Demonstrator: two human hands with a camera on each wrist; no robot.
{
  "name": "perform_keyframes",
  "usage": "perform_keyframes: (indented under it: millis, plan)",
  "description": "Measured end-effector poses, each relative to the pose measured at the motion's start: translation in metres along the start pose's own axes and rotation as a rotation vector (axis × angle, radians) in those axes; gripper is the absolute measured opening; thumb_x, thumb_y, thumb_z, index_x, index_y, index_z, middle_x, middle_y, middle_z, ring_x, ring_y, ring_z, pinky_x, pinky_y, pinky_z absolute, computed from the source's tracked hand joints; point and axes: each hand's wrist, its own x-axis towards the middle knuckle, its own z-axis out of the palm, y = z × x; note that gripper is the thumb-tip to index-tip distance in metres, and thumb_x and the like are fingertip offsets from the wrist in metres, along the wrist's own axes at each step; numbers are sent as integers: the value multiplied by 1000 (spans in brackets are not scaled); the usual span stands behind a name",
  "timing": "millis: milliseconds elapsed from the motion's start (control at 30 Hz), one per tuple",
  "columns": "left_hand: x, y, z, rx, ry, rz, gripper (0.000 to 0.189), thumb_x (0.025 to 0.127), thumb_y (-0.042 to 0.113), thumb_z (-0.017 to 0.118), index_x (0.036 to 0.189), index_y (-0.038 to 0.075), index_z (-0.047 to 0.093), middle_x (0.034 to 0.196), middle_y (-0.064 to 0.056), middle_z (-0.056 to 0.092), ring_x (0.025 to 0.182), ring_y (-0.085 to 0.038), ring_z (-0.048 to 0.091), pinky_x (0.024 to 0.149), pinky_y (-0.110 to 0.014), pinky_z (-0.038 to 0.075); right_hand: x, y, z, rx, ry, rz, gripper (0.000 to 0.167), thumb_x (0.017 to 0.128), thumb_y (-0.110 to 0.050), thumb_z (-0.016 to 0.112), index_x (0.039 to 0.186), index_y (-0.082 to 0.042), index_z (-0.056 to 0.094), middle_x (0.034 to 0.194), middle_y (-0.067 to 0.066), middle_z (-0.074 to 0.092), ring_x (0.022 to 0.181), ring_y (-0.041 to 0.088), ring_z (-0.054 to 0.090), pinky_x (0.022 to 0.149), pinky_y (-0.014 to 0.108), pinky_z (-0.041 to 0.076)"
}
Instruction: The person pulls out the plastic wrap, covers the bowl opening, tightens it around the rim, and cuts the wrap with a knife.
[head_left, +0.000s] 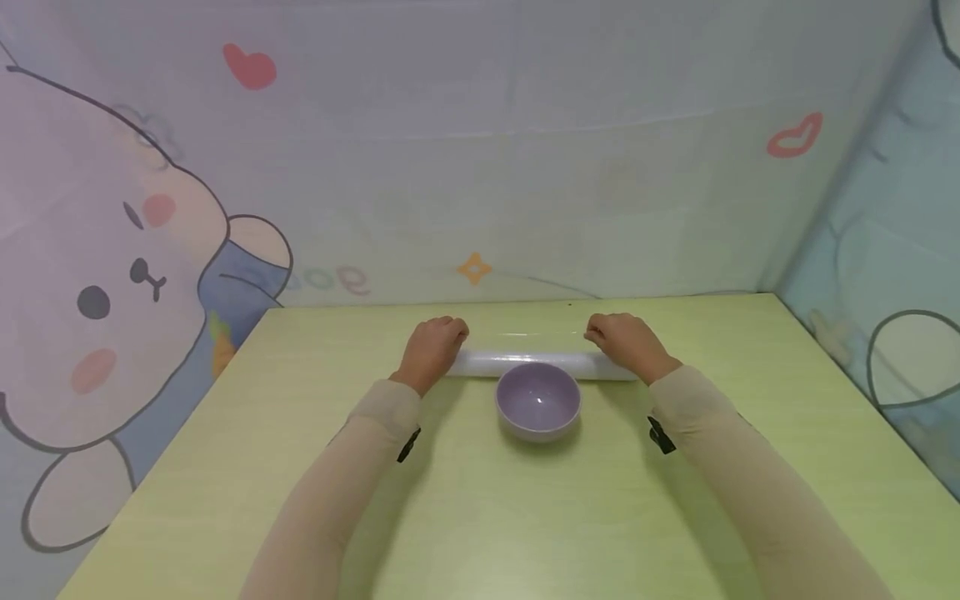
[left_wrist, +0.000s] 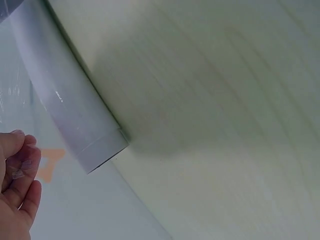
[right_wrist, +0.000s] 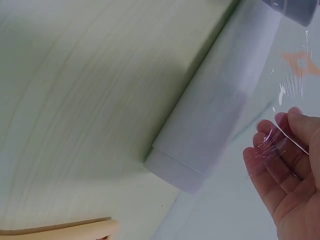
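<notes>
A white roll of cling film lies crosswise on the table, just behind a round lilac bowl. From it a thin sheet of clear film stretches up between both hands, with fine creases. My left hand pinches one corner of this film between thumb and fingertips, beyond the roll's left end. At the other corner, my right hand grips the film in the same way; crumpled film lies over its fingers. The bowl stands upright with its inside in view.
The pale yellow-green table ends at a back edge close behind the hands. A printed cloth hangs behind it and another at the right. In the right wrist view, a peach-coloured object shows at the lower left.
</notes>
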Motion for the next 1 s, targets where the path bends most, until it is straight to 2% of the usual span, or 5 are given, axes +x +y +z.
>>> perform_keyframes:
  millis: [167,367,633,867,1000]
  plan:
    - [2,-1,-2,-4,0,-17,11,88,8,59,94,5,68,87,-8,69,80,-23,65,76,-33,52,4,1,-3,19,-4,-11,18,92,-17,55,97,-3,64,88,9,68,73,19,59,70,37,48]
    - [4,-3,-3,-27,14,-2,11,89,8,59,94,5,68,87,-9,69,79,-24,65,75,-33,52,6,1,-8,11,0,-1,19,92,-17,55,99,-3,65,90,10,69,74,20,61,71,38,49]
    - [9,-3,-10,-40,-5,1,12,90,9,57,94,5,68,88,-9,68,80,-23,65,74,-32,52,4,2,-16,36,-1,-14,18,93,-17,55,98,-4,65,87,8,68,69,18,58,67,36,47]
    - [13,0,-19,-36,-51,9,13,89,11,59,96,6,69,92,-8,69,84,-23,65,77,-32,52,3,4,-24,46,2,-4,19,93,-18,54,100,-4,65,86,8,67,67,17,56,68,37,47]
    - [12,-4,-21,-39,-47,14,13,89,11,59,96,6,68,92,-8,69,86,-23,65,77,-33,52,6,3,-24,57,9,-6,18,93,-18,54,98,-5,65,83,7,66,66,16,55,68,37,47]
